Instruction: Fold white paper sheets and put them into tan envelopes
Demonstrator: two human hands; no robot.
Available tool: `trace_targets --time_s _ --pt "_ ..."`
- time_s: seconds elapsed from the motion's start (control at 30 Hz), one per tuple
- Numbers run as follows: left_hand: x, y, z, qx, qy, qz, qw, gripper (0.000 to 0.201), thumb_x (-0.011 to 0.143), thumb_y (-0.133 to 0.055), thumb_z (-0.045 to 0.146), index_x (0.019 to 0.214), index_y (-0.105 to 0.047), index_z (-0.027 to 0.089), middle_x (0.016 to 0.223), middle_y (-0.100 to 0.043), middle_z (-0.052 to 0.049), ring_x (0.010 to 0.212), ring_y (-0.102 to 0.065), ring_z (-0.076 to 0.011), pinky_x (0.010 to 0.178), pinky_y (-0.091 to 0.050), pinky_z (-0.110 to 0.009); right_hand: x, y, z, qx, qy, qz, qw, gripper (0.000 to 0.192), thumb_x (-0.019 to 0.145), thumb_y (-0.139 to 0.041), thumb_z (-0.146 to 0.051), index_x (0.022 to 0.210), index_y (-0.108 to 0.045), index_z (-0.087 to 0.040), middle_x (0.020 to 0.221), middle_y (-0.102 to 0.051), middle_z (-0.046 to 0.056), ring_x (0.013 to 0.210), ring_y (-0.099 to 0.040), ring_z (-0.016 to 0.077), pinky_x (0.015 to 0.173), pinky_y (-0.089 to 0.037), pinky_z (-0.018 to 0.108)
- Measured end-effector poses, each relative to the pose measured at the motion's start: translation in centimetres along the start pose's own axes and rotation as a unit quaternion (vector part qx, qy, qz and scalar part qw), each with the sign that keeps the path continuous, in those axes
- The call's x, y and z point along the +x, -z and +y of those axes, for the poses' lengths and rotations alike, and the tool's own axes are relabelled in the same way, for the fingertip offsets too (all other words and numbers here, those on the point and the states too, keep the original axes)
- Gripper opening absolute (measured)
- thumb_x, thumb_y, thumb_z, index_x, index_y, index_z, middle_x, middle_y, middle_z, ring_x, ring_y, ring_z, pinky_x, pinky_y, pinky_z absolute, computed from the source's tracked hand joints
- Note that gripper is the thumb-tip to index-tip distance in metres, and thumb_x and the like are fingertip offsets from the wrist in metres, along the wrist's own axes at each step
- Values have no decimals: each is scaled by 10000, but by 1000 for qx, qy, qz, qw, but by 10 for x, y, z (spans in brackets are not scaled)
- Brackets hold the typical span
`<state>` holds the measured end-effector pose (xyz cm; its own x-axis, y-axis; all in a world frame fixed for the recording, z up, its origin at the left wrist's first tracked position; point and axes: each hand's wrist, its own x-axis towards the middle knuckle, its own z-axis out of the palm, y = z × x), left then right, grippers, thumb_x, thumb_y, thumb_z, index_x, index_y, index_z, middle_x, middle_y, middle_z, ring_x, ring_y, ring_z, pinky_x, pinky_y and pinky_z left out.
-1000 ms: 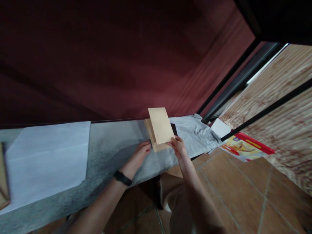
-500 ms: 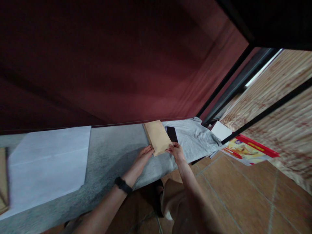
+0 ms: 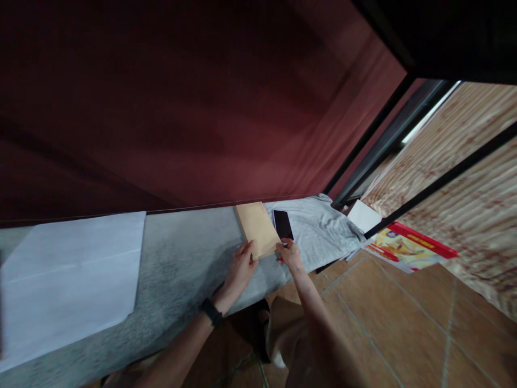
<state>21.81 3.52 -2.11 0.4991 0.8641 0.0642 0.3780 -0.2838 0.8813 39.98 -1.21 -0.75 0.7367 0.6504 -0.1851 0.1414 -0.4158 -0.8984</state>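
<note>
**Hands at near edge of envelope stack: alignment and slip risk noted**

The left hand (image 3: pixel 241 265) rests with fingers curled against the near left corner of the tan envelope stack (image 3: pixel 257 228), pressing rather than gripping. The right hand (image 3: pixel 287 252) pinches the near right corner, thumb and fingers closed on the paper edge. A dark band sits on the left wrist.

The stack lies flat on the grey cloth-covered table (image 3: pixel 181 253), at roughly 12 o'clock from the person, just short of the dark red wall. A black phone (image 3: pixel 283 224) lies just beside it at its 3 o'clock, appearing not to touch.

Risk, as judged: the sheets could fan or slide apart if one hand pushes harder than the other, and a sideways shove toward 3 o'clock could knock the phone. The cloth may also drag and wrinkle.

Orientation: the long axis runs from about 5 o'clock near the hands to 11 o'clock toward the wall, short edge facing the person.

A large white sheet (image 3: pixel 68 280) lies well apart at 9 o'clock.
</note>
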Motion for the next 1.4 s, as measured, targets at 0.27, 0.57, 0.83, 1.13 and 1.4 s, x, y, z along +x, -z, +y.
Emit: trace_targets --time_s 0.27,0.57,0.83,1.13,1.4 --pt "2 4 2 55 -43 23 997 542 825 -594 32 1324 -620 241 1454 -581 -114 1381 -522 -256 1164 -407 -430 0 4 1 -85 48 3 995 74 844 -632 -248 904 -670 -226 601 -615 -58 441 -522 100 403 -371 180" --pt "6 7 6 56 -51 23 997 470 839 -560 15 1254 -648 217 1369 -617 -113 1315 -565 -233 1125 -430 -372 -1 6 3 -177 74 8 981 149 864 -625 -285 980 -688 -214 790 -717 6 660 -662 158 570 -466 220" --pt "-3 9 13 167 -108 -7 980 454 901 -522 65 1326 -573 215 1469 -540 -115 1334 -538 -233 1103 -455 -375 -6 9 -3 -248 77 11 966 166 889 -644 -315 1009 -695 -213 867 -749 42 771 -713 185 659 -471 238" --pt "-17 2 19 372 -156 -45 914 321 952 -515 124 1259 -603 153 1393 -584 -172 1209 -584 -293 975 -515 -412 -7 11 -6 -289 80 1 954 185 917 -614 -336 1049 -679 -222 922 -768 55 799 -727 196 696 -488 256" --pt "-22 -1 23 405 -177 -62 895 461 907 -440 -5 1323 -590 125 1432 -569 -207 1258 -574 -301 997 -485 -422 -12 13 -11 -380 101 9 919 231 960 -565 -332 1135 -629 -196 987 -767 95 978 -726 233 784 -493 275"
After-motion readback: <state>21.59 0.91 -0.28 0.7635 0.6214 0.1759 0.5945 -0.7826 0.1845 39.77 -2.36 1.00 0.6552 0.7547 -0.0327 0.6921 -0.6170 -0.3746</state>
